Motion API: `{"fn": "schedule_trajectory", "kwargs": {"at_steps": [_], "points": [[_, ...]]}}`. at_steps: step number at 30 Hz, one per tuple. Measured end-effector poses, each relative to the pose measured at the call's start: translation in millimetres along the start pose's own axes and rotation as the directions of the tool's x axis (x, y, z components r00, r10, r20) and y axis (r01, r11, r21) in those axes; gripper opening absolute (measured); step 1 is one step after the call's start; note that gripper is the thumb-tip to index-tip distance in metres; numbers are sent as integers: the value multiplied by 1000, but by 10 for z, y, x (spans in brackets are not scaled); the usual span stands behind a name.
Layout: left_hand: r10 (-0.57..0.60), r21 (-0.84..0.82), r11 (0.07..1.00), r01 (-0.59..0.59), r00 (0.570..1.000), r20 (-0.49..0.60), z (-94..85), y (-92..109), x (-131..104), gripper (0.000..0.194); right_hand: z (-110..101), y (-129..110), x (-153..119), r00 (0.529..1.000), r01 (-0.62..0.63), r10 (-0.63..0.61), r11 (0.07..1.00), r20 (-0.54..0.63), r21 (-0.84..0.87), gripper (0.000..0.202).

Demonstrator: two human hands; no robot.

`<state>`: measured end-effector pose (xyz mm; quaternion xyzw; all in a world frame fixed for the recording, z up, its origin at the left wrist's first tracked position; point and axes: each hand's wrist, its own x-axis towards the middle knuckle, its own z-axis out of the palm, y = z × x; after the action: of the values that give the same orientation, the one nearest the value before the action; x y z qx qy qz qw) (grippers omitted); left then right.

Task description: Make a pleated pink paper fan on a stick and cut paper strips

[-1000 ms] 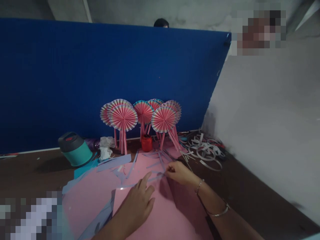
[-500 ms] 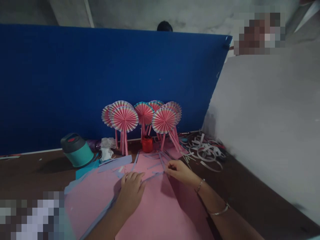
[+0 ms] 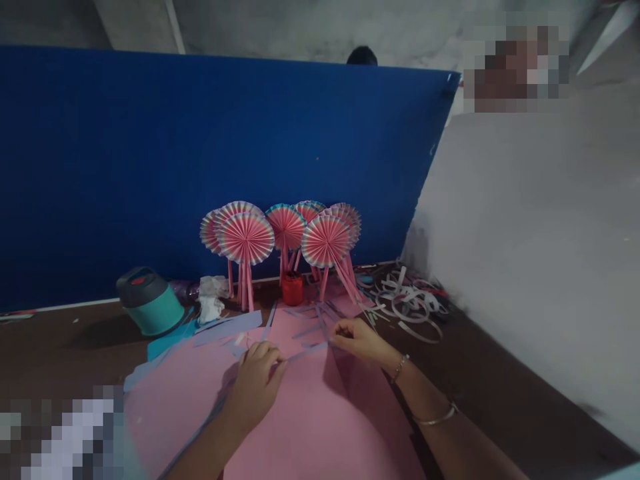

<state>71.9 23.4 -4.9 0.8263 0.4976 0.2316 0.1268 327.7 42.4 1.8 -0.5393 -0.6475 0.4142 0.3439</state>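
Observation:
A narrow lavender paper strip (image 3: 308, 352) stretches between my two hands above the pink paper sheet (image 3: 310, 413). My left hand (image 3: 256, 383) pinches its left end between thumb and fingers. At the other end, my right hand (image 3: 361, 343) is closed in a pinch, with a bracelet and a bangle on that arm. More lavender strips lie on the pink sheet just beyond the hands, and a wider lavender paper piece (image 3: 233, 327) rests at the left.
Several pleated pink paper fans (image 3: 246, 239) on rolled paper sticks lean by the blue board (image 3: 225, 147). Nearby are a red jar (image 3: 293, 289), a teal and grey container (image 3: 153, 307), crumpled white plastic (image 3: 212, 300) and a heap of paper strips (image 3: 413, 300). People are beyond the board.
My left fingers have curled from lying flatter into a pinch on the strip. My right hand stays almost in place. The head behind the blue board has shifted right.

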Motion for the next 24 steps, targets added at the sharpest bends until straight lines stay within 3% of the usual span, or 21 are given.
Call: {"fn": "schedule_trajectory", "kwargs": {"at_steps": [8,14,24], "points": [[32,-7,999,-32,999,-23,-32,18,-5,16,36,-75,-28,995,-97,96,995,27,26,18],[43,-10,999,-44,999,-33,-48,15,-5,16,18,-107,-41,999,-39,36,997,40,73,11],[59,15,998,-58,996,-70,-38,6,-9,17,26,-104,-45,999,-42,41,998,16,50,7]]}}
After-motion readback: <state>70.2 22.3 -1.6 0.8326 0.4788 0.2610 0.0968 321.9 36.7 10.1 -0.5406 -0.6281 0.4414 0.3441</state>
